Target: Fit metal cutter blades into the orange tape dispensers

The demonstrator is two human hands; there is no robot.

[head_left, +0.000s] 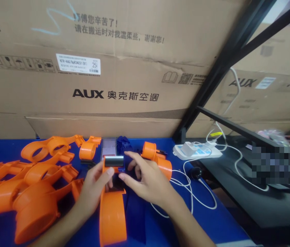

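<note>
My left hand (94, 185) is closed around the head of an orange tape dispenser (112, 219), its thumb on the front. A toothed metal blade (114, 159) over a black strip runs along the top of that head. The round orange body hangs toward me. My right hand (147, 175) is beside the head, thumb and forefinger apart. Its thumb tip is close to a small dark blue part (121, 169) at the head's right end; whether it touches cannot be made out. The other right fingers curl inward, partly hidden.
Several orange tape dispensers (38, 206) are heaped on the blue table (206, 224) to the left. Two orange pieces (164, 166) lie behind my right hand. A phone (108, 146), crumpled blue material (123, 144), a white power strip (198, 151) and loose white cables are around. Large cartons (124, 68) stand behind.
</note>
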